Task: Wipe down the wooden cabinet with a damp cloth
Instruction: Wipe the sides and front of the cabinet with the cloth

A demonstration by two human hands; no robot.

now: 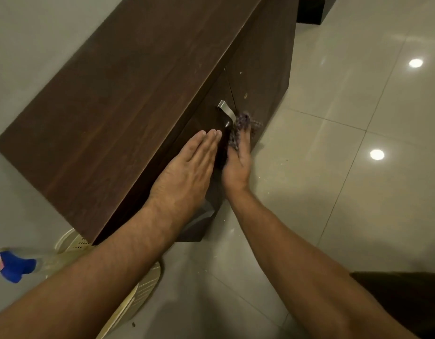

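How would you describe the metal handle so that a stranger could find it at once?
Start at the dark wooden cabinet and go to its front face. The metal handle sits there, just beyond the left hand and beside the cloth. It is the only shiny silver part.

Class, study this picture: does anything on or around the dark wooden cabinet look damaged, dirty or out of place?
Yes. Pale crumbs of debris are scattered on the glossy tiled floor beside the dark wooden cabinet, and the cabinet front shows a small bare hole beyond the metal handle.
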